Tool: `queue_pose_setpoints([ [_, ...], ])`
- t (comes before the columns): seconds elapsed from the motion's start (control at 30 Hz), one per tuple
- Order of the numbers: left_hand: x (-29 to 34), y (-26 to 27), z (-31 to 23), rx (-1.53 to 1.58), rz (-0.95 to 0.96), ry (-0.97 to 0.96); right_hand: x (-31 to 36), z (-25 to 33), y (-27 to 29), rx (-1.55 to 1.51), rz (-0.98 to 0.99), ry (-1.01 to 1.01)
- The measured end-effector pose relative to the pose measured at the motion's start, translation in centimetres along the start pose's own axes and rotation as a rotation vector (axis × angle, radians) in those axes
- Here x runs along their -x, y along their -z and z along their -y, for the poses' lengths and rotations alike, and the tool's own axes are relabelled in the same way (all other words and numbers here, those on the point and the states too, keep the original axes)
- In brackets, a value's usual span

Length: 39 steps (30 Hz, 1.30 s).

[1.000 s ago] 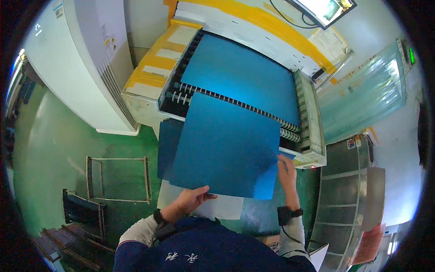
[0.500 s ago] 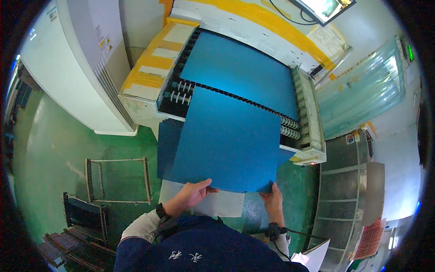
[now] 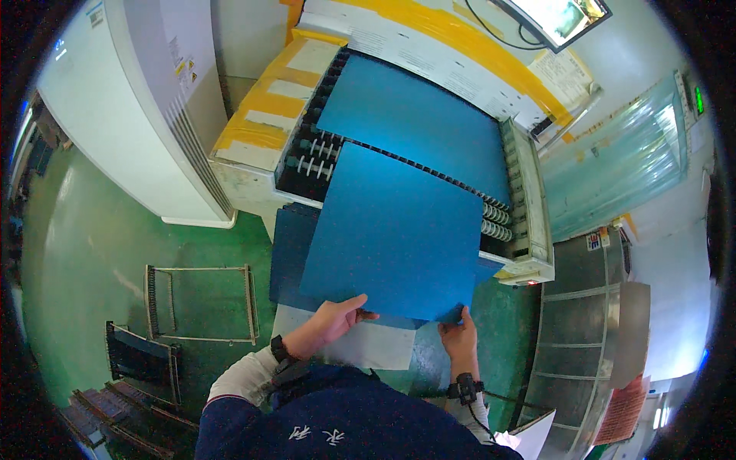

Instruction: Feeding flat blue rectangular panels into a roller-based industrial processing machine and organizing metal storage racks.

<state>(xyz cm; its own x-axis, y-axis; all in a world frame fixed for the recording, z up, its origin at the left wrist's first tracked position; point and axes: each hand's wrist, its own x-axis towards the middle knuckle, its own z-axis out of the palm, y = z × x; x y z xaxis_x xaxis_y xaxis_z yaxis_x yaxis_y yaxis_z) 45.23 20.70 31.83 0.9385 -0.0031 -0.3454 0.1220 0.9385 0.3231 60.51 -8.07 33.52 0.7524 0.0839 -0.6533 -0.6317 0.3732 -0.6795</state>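
Observation:
A flat blue panel is tilted up toward the roller conveyor, its far edge over the rollers. My left hand grips its near edge left of the middle, thumb on top. At the near right corner my right hand pinches the same panel, thumb and fingers around the edge. A second blue panel lies flat on the conveyor just beyond. Under the held panel, a stack of darker blue panels shows at the left, mostly hidden.
A white cabinet stands at the left. Metal racks sit on the green floor nearby. At the right are a metal-framed cabinet and a clear plastic sheet. A screen hangs above the machine.
The held panel has shifted slightly forward and right with both hands on it. More of the dark stack shows beneath its near edge. The view has also shifted a little.

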Motion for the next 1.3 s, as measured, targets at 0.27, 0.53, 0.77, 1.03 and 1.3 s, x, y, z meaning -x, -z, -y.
queue_pose_setpoints([
  [0.27,-0.7,1.1,-0.2,-0.049,-0.050,0.011,-1.2,-0.2,0.4,-0.079,0.028,-0.013],
  [0.53,-2.2,1.6,-0.3,-0.027,0.005,-0.046,-0.3,0.3,-2.0,-0.100,0.034,0.004],
  [0.77,-0.8,-2.2,-2.4,-0.051,-0.015,-0.037,-0.8,0.1,-1.5,-0.141,0.010,0.017],
  [1.03,-3.4,0.3,-1.0,-0.009,0.020,-0.089,-0.6,0.5,-2.5,-0.118,0.062,0.022],
  [1.3,-3.2,-1.0,-2.2,0.011,0.022,-0.058,-0.4,0.8,-3.5,-0.140,0.012,0.021],
])
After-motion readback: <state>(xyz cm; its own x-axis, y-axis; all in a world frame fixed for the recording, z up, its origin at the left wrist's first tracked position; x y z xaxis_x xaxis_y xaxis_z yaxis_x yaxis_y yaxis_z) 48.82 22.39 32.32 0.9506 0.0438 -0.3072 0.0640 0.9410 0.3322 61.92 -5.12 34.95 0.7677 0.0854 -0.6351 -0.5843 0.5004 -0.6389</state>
